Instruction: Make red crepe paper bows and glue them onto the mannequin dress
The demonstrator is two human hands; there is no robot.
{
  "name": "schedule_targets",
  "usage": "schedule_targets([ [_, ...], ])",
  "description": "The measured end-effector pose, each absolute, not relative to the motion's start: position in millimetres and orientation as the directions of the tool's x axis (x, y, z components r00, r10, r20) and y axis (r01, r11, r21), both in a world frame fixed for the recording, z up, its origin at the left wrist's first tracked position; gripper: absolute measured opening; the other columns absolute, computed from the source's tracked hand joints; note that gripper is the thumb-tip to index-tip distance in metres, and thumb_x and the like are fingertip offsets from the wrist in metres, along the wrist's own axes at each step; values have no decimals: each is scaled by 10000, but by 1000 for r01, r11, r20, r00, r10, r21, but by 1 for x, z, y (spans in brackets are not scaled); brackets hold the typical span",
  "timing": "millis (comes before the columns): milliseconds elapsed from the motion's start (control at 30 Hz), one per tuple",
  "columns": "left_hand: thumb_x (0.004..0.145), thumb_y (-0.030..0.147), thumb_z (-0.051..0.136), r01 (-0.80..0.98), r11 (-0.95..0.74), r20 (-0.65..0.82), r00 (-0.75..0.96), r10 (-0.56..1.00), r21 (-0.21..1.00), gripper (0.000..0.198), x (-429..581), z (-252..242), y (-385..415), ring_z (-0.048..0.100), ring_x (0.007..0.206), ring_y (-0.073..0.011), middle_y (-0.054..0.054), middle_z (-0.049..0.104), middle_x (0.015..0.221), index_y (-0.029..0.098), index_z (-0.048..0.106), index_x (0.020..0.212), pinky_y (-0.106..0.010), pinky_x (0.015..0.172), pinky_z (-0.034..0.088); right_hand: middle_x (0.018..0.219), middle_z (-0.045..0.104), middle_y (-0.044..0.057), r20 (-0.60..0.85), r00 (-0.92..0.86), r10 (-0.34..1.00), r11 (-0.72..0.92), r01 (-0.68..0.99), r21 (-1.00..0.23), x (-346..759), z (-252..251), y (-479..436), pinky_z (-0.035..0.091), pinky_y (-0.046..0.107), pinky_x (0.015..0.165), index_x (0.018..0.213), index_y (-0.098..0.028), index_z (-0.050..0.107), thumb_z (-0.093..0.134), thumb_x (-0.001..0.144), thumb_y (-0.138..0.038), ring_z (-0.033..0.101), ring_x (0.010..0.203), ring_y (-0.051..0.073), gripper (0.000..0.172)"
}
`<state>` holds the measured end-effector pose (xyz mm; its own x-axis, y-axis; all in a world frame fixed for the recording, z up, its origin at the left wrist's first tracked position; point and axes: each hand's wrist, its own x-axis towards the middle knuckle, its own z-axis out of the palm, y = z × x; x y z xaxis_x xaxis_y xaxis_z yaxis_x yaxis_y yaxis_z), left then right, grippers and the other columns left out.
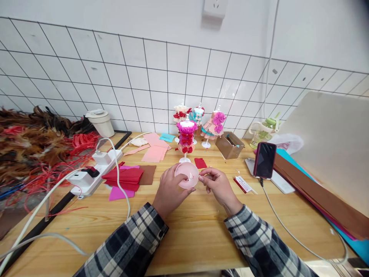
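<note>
My left hand grips a small round pink bowl, its thumb over the rim and inside. Small specks lie in the bowl, too tiny to name. At the bowl's right edge, my right hand has thumb and forefinger pinched together; a tiny pale bit may be between them, but I cannot make it out. Right behind the bowl stands a mini dress form in a magenta and red paper dress. A red paper square lies on the table beyond my hands.
More dressed mini forms stand behind, beside a cardboard box. Left are folded red papers, a power strip with cables, and feathers. Right are a phone, a small white-and-red packet and long coloured sheets.
</note>
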<state>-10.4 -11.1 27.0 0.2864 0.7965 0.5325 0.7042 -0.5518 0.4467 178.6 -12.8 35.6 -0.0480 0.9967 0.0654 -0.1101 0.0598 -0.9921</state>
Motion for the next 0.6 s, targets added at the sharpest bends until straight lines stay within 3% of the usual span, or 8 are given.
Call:
schedule_targets([
  [100, 660, 436, 739, 711, -526, 525, 256, 812, 467, 477, -12, 22, -7, 484, 1171, -284, -115, 546, 1226, 210, 542, 1031, -431, 971, 405, 618, 584, -30, 72, -56, 996, 60, -190, -980, 180, 37, -14, 347, 151, 328, 754, -175, 662, 783, 626, -329, 398, 418, 37, 234],
  [333, 649, 419, 738, 776, -463, 498, 226, 837, 427, 646, -19, 9, 3, 542, 1085, -277, -106, 584, 1161, 192, 468, 1190, -412, 939, 436, 706, 599, -22, 169, -6, 986, 163, -246, -956, 179, 44, -16, 282, 165, 320, 705, -184, 682, 771, 645, -312, 378, 383, 16, 168],
  [400, 684, 421, 707, 816, -421, 464, 217, 859, 396, 528, -26, 7, 9, 546, 1077, -278, -97, 568, 1191, 220, 536, 1142, -414, 929, 445, 696, 587, -24, 188, 6, 982, 185, -213, -959, 179, 45, -14, 277, 169, 321, 723, -184, 679, 762, 659, -323, 379, 381, 19, 174],
  [500, 745, 439, 639, 880, -320, 415, 160, 895, 351, 260, -38, 2, 25, 526, 1114, -297, -83, 489, 1306, 247, 661, 919, -431, 938, 439, 628, 560, -37, 220, 20, 975, 221, -135, -966, 178, 52, -4, 287, 171, 329, 764, -187, 665, 741, 688, -341, 382, 380, 32, 188],
  [600, 777, 455, 595, 914, -209, 365, 73, 928, 348, 264, -48, -2, 44, 527, 1107, -290, -101, 497, 1288, 217, 668, 864, -415, 938, 435, 576, 548, -39, 317, 65, 946, 316, 28, -948, 173, 68, 14, 345, 191, 363, 787, -184, 653, 722, 706, -366, 416, 402, 58, 211],
])
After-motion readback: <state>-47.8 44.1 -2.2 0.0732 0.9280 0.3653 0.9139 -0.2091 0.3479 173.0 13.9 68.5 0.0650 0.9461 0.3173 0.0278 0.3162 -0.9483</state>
